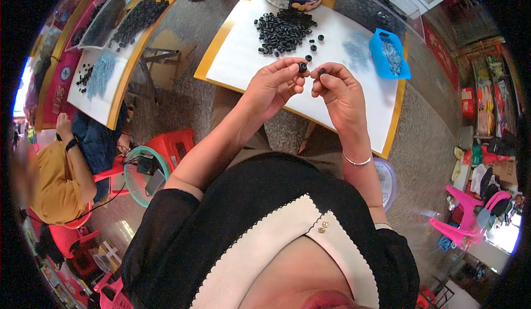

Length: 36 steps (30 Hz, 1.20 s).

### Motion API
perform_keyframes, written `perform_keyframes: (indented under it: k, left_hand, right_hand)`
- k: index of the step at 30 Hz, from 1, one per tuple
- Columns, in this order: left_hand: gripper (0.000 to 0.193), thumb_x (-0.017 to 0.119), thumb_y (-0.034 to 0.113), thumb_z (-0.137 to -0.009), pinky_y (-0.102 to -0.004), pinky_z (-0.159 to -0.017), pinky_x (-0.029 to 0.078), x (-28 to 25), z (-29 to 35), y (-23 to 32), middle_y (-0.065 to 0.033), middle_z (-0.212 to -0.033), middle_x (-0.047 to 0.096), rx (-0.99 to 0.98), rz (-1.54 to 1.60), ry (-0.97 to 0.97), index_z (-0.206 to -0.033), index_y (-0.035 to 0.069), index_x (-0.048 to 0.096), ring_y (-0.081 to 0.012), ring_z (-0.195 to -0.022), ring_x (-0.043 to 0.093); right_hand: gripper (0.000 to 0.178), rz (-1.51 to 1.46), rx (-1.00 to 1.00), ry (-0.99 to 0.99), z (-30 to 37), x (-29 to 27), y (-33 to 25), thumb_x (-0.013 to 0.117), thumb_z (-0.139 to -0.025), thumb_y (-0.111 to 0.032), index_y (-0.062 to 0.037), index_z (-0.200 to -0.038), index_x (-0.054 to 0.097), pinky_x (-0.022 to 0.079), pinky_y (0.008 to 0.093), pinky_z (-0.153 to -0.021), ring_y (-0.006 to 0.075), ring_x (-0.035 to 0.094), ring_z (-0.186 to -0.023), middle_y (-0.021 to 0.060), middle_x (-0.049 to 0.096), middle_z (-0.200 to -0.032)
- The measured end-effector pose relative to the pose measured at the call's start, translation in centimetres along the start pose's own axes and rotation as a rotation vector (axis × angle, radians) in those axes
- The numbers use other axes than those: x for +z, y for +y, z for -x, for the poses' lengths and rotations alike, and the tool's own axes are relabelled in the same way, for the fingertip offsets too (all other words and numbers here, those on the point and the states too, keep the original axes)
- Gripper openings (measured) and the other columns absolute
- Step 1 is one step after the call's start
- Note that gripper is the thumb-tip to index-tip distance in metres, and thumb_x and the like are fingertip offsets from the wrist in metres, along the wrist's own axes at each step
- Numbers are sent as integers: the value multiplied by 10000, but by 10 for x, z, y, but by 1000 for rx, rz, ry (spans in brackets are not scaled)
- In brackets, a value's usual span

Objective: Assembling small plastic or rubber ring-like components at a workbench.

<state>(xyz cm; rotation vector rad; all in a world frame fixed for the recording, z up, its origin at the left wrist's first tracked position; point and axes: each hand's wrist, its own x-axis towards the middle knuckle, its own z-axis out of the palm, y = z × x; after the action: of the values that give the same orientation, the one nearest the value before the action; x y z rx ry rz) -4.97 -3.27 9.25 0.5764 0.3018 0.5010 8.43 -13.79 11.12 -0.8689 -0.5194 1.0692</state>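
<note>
Black round part (302, 67) pinched between thumb and fingers of the left grip (272, 82) — held above the table (232, 52). Right grip (343, 92) closed on a small black piece (322, 71) (mostly hidden by fingers), near the first but apart. Beyond: a few loose black parts (313, 48), then a black pile (279, 35). Round tin (276, 0) behind that — blue tray (378, 60) of clear bits to the right.
</note>
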Motion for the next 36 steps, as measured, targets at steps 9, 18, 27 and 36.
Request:
perform_keyframes:
  k: [9, 18, 27, 36]
  left_hand:
    - [249, 576, 102, -896, -228, -663, 534, 4, 2, -1, -113, -929, 631, -40, 9, -58, -1110, -24, 558, -123, -739, 610]
    - [249, 596, 95, -883, -240, -652, 534, 11, 2, -5, -109, -914, 633, -55, -59, -100, -1096, -35, 581, -126, -732, 602]
    - [209, 609, 85, -872, -250, -640, 534, 14, 3, -6, -93, -882, 637, -47, -178, -90, -1039, -39, 609, -132, -719, 610]
    - [219, 599, 90, -883, -259, -664, 511, 18, 3, 2, -80, -831, 630, 35, -507, -81, -1041, -62, 603, -135, -703, 606]
  right_hand:
    - [153, 527, -192, 111, 19, 17, -14, 610, -847, -58, 24, -976, 620, 448, 211, -620, 73, 537, -673, 38, 623, -805]
    - [113, 626, -268, 164, 28, 18, -17, 607, -862, -56, -1, -956, 637, 444, 195, -621, 60, 533, -680, 8, 620, -793]
    - [100, 912, -380, 116, 31, 12, -17, 628, -846, -53, -20, -940, 631, 449, 213, -619, 80, 541, -688, 23, 616, -807]
    - [79, 1119, -592, 36, 31, 15, -17, 630, -828, -35, -26, -903, 607, 491, 296, -638, 197, 615, -722, 102, 625, -837]
